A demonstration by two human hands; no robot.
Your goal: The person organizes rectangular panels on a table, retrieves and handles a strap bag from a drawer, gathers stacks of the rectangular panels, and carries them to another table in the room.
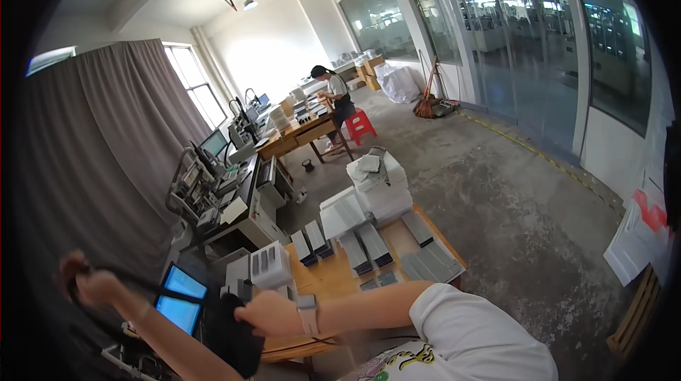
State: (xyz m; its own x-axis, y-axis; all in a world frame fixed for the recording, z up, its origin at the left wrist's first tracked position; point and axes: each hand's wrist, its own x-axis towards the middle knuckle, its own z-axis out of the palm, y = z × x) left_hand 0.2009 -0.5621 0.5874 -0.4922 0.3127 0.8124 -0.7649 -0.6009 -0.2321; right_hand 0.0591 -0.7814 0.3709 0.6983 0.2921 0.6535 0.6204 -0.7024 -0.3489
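While both arms reach over the near-left side of the scene, I watch a black strap [157,287] and a black soft item [237,344] being handled between them. The left hand [103,290] is out at the far left, smeared by motion, its fingers apparently curled around the strap; exactly how they wrap it I cannot tell. The right hand [273,313], with a watch [307,313] on its wrist, has its fingers closed on the upper edge of the black soft item, which hangs beside the near-left end of the wooden counter [312,278]. Strap and item look joined, though I can't make out the join.

The strap crosses in front of a lit screen [183,296], so I judge the cleanest way is to anchor the item with the right hand and let the left draw the strap out smoothly, clear of the screen's edge and free of twists. I would lift slightly before any sideways pull: the white tray [269,265] and the grey bars [365,246] sit close to the right forearm, and a swinging elbow could knock them. A thin dark cable [324,341] near the right wrist also deserves slack, since it might snag.
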